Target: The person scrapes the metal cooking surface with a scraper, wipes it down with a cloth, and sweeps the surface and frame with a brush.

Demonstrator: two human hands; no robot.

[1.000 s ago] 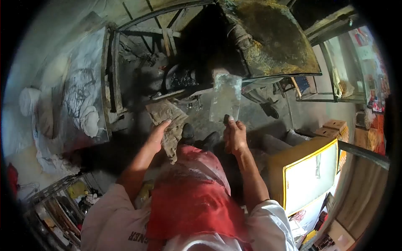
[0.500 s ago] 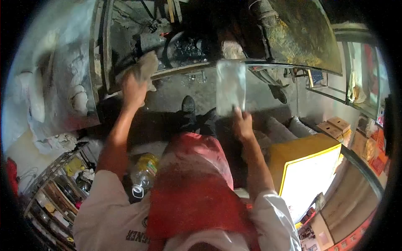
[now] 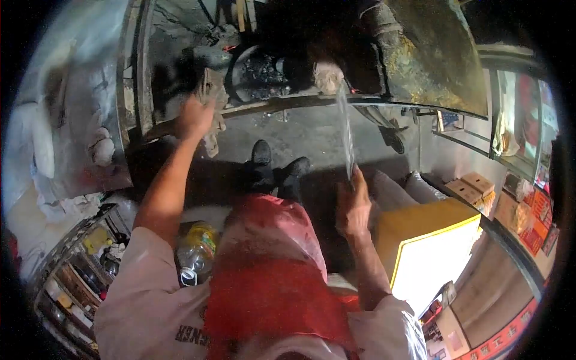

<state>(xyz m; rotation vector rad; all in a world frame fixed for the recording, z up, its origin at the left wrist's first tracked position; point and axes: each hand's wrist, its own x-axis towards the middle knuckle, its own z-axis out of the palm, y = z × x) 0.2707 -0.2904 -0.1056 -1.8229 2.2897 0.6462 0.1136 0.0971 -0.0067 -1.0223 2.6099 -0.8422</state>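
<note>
My left hand (image 3: 195,119) is closed around a dirty grey-brown rag (image 3: 215,90), whose end hangs down over the front edge of the blackened stove (image 3: 282,103). In my right hand (image 3: 355,207) is a cleaver (image 3: 346,129), gripped low with its blade pointing away from me. The blade stands edge-on to my view, so it looks like a thin, bright, slightly blurred strip. Its tip reaches near a crumpled pale cloth-like lump (image 3: 328,77) on the stove's edge. The handle is mostly hidden by my fingers.
A metal-topped table (image 3: 84,162) with whitish lumps stands at left. Beside me are a large plastic bottle (image 3: 198,249), a rack of items (image 3: 78,276), and a bright yellow-sided box (image 3: 414,234). Pale sacks (image 3: 423,187) and cartons (image 3: 477,183) lie to the right.
The cleaver has turned from flat-on to edge-on, and my right hand has come lower, nearer me. My left hand still grips the rag, which hangs a little lower.
</note>
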